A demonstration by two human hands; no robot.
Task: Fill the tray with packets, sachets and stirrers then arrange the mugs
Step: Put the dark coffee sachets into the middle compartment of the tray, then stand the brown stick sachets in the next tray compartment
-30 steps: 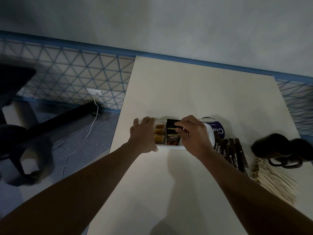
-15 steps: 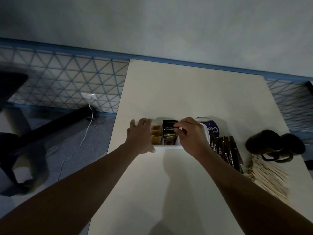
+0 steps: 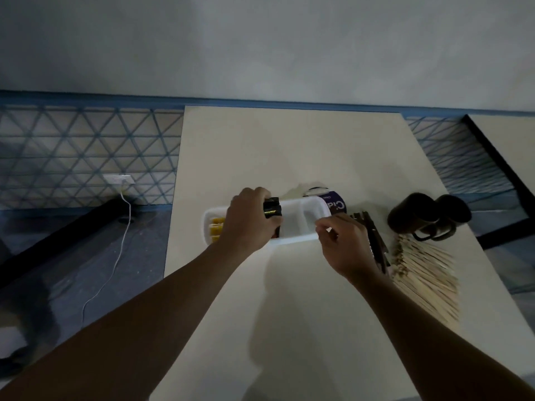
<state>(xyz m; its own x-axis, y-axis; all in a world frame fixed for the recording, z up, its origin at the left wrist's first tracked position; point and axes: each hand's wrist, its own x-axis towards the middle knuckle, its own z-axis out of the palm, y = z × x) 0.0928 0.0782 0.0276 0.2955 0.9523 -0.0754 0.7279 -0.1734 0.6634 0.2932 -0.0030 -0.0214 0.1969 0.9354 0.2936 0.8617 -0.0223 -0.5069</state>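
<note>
White tray [image 3: 307,209] lies on the table [image 3: 289,146] w/ long axis running left-right; everything below is placed relative to it. Left hand [image 3: 249,224] sits over the tray's middle, fingers curled round a stack of dark packets [image 3: 272,208] standing in the centre compartment. Yellow sachets [image 3: 216,229] fill the left-end compartment. Right compartment looks bare.

Right hand [image 3: 343,244] hovers at the tray's near-right corner, fingers pinched narrow; can't tell if it holds anything. It's the nearer hand to the loose dark packets [image 3: 373,235] just right of the tray, long axes running away from the person. Wooden stirrers [image 3: 425,273] fan out further right, two dark mugs [image 3: 428,217] beyond those. A purple-labelled tub [image 3: 333,202] touches the tray's far-right end. Likely next: more packets; nothing blocks that reach.
</note>
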